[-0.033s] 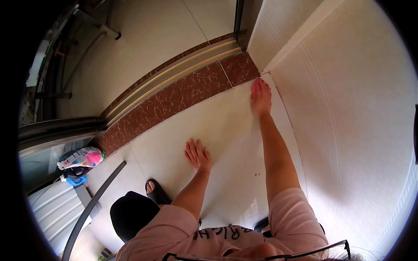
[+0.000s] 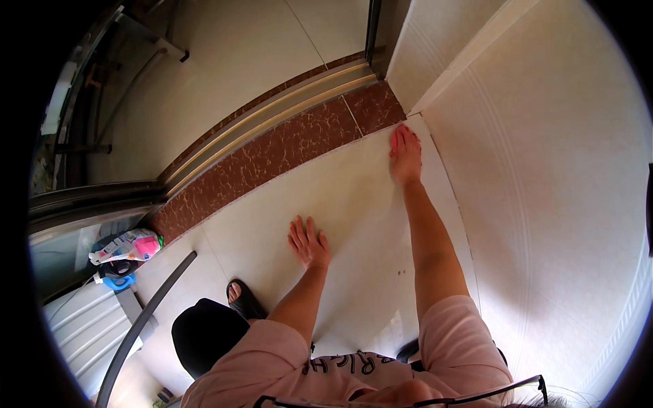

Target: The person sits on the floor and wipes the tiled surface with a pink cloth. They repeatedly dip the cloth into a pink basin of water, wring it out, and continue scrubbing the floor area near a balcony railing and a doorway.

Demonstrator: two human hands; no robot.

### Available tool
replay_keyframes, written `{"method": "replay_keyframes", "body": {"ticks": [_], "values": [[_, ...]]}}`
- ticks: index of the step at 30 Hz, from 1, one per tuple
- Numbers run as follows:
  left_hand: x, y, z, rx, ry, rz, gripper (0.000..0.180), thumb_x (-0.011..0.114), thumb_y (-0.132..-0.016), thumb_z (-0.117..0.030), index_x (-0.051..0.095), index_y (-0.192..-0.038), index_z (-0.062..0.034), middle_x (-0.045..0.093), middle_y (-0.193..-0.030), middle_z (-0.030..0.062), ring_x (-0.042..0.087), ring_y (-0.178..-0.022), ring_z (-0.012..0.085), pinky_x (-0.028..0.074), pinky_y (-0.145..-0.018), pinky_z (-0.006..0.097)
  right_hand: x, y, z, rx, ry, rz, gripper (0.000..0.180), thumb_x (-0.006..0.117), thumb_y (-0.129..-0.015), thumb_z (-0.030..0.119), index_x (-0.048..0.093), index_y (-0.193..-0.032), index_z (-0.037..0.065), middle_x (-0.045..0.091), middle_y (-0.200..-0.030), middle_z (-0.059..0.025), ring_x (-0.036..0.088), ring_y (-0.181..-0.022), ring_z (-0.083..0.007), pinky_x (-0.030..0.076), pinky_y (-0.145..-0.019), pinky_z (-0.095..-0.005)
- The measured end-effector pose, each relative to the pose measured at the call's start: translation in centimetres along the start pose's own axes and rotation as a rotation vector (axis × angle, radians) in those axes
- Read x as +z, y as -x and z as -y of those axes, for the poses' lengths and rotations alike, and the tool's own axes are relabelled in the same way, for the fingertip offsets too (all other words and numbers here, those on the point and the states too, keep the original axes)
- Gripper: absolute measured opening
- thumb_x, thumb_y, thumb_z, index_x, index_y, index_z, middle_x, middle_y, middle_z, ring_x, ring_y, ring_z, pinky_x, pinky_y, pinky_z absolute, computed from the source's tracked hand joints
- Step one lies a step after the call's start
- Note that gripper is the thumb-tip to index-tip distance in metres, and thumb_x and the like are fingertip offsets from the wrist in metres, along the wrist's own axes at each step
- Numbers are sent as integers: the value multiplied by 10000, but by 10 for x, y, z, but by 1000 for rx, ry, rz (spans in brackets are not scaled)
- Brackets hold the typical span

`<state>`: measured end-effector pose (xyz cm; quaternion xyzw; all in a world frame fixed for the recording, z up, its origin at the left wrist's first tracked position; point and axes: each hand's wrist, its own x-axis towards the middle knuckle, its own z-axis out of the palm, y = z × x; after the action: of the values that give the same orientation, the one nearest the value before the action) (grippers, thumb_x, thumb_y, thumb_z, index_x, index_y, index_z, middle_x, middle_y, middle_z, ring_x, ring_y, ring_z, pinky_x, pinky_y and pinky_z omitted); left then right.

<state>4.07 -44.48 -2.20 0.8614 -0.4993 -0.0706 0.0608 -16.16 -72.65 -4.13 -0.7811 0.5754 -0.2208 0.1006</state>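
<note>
My left hand (image 2: 310, 247) lies flat on the pale floor tile (image 2: 354, 231), fingers spread, with nothing in it. At the end of my outstretched right arm, my right hand (image 2: 407, 164) presses down near the far right corner of the tile. Red edges of what looks like a cloth (image 2: 394, 141) show beside and under its fingers. Most of that cloth is hidden by the hand. Just beyond the fingers runs the brown marbled threshold strip (image 2: 292, 151).
A pale wall (image 2: 544, 149) rises close on the right. Sliding-door tracks (image 2: 272, 113) lie past the threshold. At left are a pink-and-white detergent pouch (image 2: 139, 246), a blue-handled bottle (image 2: 120, 282), a white slatted panel (image 2: 88, 326) and a dark curved bar (image 2: 146, 316). My black slipper (image 2: 246, 302) is near my left arm.
My right hand has shifted very slightly left and toward me with the red cloth. The left hand stays in place.
</note>
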Motion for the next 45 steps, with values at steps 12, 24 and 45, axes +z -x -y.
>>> {"method": "replay_keyframes", "body": {"ticks": [12,24,45], "values": [[1,0,8,-27,-51,7,531,463,-929,-368,341,-1421,-210,196,-1541,74,148,-1421,309,143,-1132,523,-60,67,36,272,-213,-158,591,550,-752,-54,491,-1319,100,451,-1402,-61,393,-1281,-298,289,-1086,-425],[4,-2,1,-27,-76,29,538,475,-917,-380,355,-1415,-215,208,-1537,66,184,-1412,306,161,-1130,520,-2,-26,-35,354,291,120,468,441,-913,210,423,-1377,156,353,-1481,28,353,-1293,-254,299,-1058,-417],[1,-2,0,-16,-45,37,563,499,-904,-360,340,-1416,-190,216,-1531,93,179,-1413,327,168,-1123,528,9,-45,-53,153,287,118,527,542,-834,118,457,-1355,129,398,-1445,-21,405,-1245,-272,360,-1035,-418]]}}
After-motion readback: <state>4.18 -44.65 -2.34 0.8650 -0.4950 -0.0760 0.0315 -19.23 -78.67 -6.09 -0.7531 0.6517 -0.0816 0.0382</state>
